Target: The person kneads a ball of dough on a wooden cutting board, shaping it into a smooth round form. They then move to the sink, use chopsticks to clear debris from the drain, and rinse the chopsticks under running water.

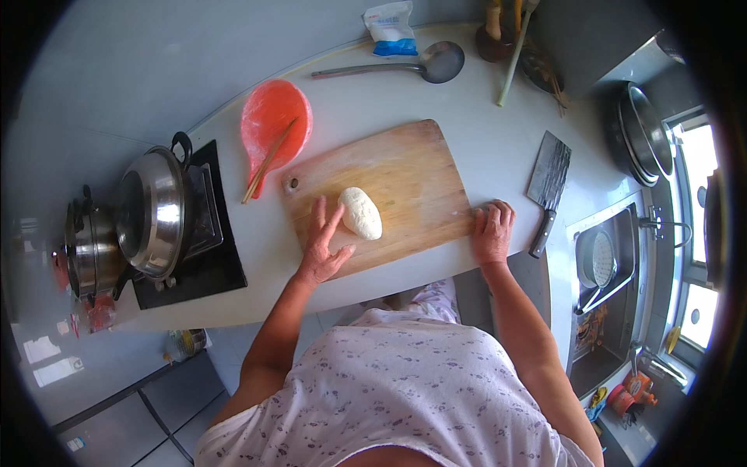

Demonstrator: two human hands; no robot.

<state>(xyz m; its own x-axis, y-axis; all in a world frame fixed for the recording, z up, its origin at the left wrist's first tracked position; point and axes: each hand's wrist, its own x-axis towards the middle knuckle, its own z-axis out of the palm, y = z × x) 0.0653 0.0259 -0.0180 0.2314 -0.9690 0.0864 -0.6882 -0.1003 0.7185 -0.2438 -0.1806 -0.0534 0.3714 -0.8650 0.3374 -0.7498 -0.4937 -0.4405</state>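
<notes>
An oval lump of white dough (360,213) lies on the left half of a wooden cutting board (417,175). My left hand (324,242) is just left of the dough with fingers spread, the index fingertip close to it; whether it touches cannot be told. My right hand (493,230) rests with curled fingers on the counter at the board's right edge and holds nothing visible. Beyond the board's left corner, a red plastic scoop (271,111) dusted with white powder has wooden chopsticks (271,159) lying in it.
A cleaver (548,175) lies right of my right hand. At the back are a metal ladle (440,62) and a blue-and-white packet (391,29). Lidded metal pots (153,213) stand by the black stove (224,257) at left. The sink (607,257) and stacked metal basins (645,134) are at right.
</notes>
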